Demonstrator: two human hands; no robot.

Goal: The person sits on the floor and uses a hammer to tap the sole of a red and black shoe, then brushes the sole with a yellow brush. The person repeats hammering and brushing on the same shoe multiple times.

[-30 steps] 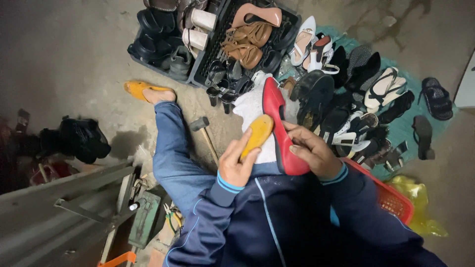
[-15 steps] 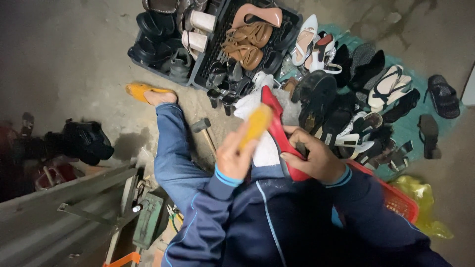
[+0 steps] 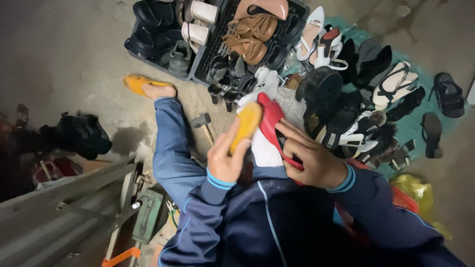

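I sit on the floor in a dark blue tracksuit, one leg stretched out. My left hand [image 3: 225,159] holds up a yellow-orange insole [image 3: 246,125], its tip pointing away from me. Beside it, my right hand [image 3: 308,157] grips a red pointed shoe [image 3: 271,121] by its opening, fingers curled over the rim. The insole and the red shoe lie side by side, almost touching, over a white cloth [image 3: 265,146] on my lap.
Black crates [image 3: 203,64] ahead hold boots, brown sandals and a pink heel. Several shoes and sandals lie on a green mat [image 3: 413,126] to the right. A hammer [image 3: 203,122] is by my knee. An orange slipper [image 3: 138,84] is on my foot. Metal frame and tools lie left.
My left hand has lifted and turned the yellow insole more upright next to the red shoe. The right hand keeps its hold on the shoe, shifted slightly.
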